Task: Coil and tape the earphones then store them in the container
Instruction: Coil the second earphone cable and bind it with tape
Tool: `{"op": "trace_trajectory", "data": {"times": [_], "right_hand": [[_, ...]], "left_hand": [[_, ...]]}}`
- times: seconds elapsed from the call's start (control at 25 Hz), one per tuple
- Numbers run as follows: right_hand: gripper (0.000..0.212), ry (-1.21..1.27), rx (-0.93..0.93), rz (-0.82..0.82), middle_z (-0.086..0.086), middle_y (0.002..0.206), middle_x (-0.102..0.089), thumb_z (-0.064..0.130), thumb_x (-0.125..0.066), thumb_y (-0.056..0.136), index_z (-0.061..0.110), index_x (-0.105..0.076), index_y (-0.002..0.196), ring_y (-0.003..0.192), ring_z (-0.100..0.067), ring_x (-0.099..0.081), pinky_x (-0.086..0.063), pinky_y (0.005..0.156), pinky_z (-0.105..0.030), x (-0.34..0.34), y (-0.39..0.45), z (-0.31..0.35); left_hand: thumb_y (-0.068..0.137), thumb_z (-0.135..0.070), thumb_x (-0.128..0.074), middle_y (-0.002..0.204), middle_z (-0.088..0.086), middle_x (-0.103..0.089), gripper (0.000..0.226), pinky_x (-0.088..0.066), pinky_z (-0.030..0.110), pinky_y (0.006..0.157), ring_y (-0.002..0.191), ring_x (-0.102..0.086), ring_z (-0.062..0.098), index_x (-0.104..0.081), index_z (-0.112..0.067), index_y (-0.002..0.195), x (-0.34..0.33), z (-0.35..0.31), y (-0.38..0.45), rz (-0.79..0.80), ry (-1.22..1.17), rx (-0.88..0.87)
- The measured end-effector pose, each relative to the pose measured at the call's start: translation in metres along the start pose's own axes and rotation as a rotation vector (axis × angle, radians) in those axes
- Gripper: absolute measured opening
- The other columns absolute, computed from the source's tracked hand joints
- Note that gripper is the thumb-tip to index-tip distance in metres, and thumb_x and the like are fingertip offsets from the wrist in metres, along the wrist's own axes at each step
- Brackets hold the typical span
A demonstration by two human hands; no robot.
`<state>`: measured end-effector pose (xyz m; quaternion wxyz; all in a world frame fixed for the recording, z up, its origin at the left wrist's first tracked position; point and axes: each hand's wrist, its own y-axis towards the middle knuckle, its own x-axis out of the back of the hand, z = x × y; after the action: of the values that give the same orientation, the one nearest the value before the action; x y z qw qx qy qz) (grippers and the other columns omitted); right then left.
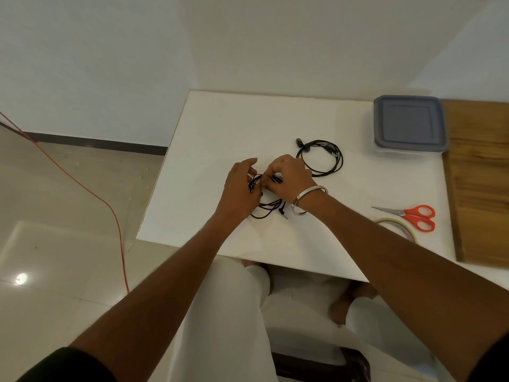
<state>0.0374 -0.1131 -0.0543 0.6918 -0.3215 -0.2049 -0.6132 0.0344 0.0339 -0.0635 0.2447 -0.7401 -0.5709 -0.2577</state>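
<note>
A tangle of black earphones (268, 209) lies on the white table (209, 150), partly hidden by both hands. My left hand (241, 188) grips its cable at the left side. My right hand (289, 177), with a metal bangle on the wrist, pinches the same cable right beside it. A second pair of black earphones (322, 158), wound into a loop, lies just beyond my right hand. The lidded clear container (409, 128) with a grey-blue lid stands at the far right of the table.
Red-handled scissors (413, 216) and a roll of clear tape (399, 228) lie at the right, near my right forearm. A wooden board (479, 177) borders the table's right side. A red cord (82, 186) runs across the floor at the left.
</note>
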Motion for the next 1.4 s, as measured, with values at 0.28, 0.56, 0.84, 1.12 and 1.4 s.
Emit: {"op": "trace_trajectory", "data": {"times": [0.28,0.56,0.84,1.12,1.4], "right_hand": [[0.011,-0.074,0.098,0.057,-0.01,0.095,-0.068,0.008,-0.061,0.086,0.009,-0.071,0.092,0.086,-0.022,-0.062,-0.048,0.078,-0.028,0.002,-0.006,0.001],[0.005,0.18,0.05,-0.028,-0.003,0.088,-0.07,0.007,-0.06,0.087,0.009,-0.065,0.088,0.082,-0.015,-0.064,-0.053,0.078,-0.027,0.006,-0.017,-0.011],[0.002,0.259,0.032,-0.041,0.002,0.085,-0.067,0.011,-0.06,0.088,0.01,-0.062,0.089,0.079,-0.012,-0.063,-0.05,0.072,-0.015,0.006,-0.022,-0.01],[0.005,0.36,0.006,-0.023,-0.001,0.094,-0.068,0.012,-0.061,0.088,0.011,-0.062,0.092,0.086,-0.012,-0.063,-0.047,0.075,-0.012,0.011,-0.026,-0.012],[0.008,0.478,0.01,0.109,0.0,0.091,-0.069,0.009,-0.063,0.086,0.017,-0.061,0.086,0.09,-0.016,-0.066,-0.052,0.087,-0.028,0.018,-0.029,-0.013]], "left_hand": [[0.087,-0.012,-0.06,0.112,0.012,-0.059,0.028,-0.04,0.024,0.084,0.109,-0.052,0.026,-0.059,-0.006,0.114,-0.003,-0.005,0.009,0.078,0.241,0.095],[0.094,-0.023,-0.054,0.115,0.013,-0.051,0.027,-0.037,0.033,0.079,0.112,-0.045,0.028,-0.054,-0.003,0.111,-0.012,-0.024,0.004,0.111,0.519,0.155],[0.087,0.007,-0.036,0.11,0.012,-0.049,0.03,-0.033,0.029,0.08,0.095,-0.041,0.022,-0.044,-0.005,0.114,-0.018,-0.019,-0.013,0.058,0.659,-0.061],[0.074,0.015,-0.061,0.087,0.017,-0.053,0.029,-0.046,0.032,0.065,0.074,-0.048,0.023,-0.055,0.001,0.099,-0.019,-0.005,-0.023,-0.009,0.67,-0.176],[0.087,0.011,-0.041,0.112,0.018,-0.049,0.029,-0.029,0.019,0.077,0.098,-0.046,0.024,-0.05,0.003,0.113,-0.001,-0.02,-0.014,0.093,0.379,-0.061]]}}
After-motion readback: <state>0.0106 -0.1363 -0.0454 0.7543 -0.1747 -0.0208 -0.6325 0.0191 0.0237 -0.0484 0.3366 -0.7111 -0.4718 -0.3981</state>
